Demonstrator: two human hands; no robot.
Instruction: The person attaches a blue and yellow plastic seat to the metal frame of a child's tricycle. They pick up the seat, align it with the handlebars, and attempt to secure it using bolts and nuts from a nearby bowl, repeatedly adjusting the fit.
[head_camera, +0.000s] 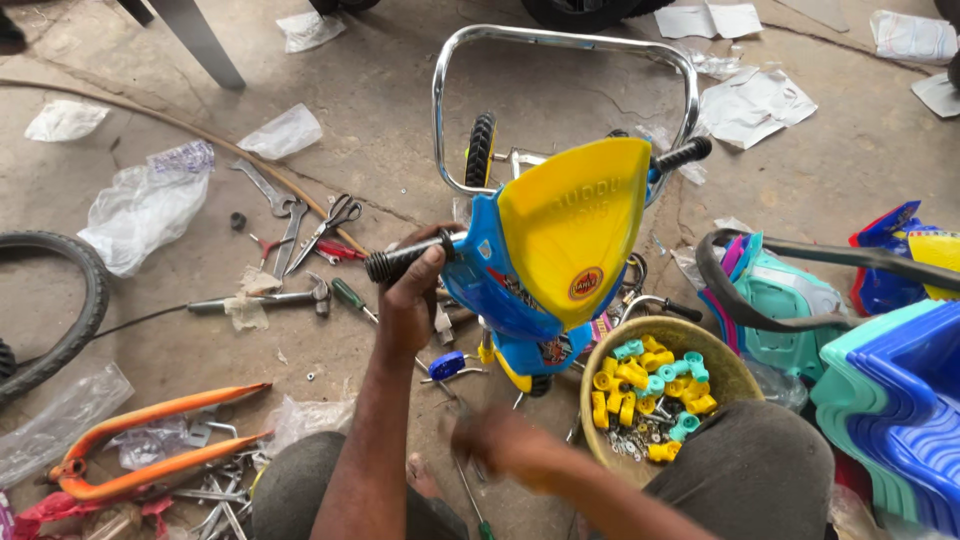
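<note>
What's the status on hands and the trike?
Left hand gripping the black handlebar grip. Right hand blurred, low, grip unclear. Tricycle upright. Bowl of plastic fittings close beside it.

Left hand (408, 290) clenched, arm outstretched; right hand (495, 440) blurred.

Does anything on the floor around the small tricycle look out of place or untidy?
Yes. Tools lie loose on the concrete: scissors, a hammer, spanners. Torn plastic bags and papers are strewn about. The tricycle itself looks intact.
</note>
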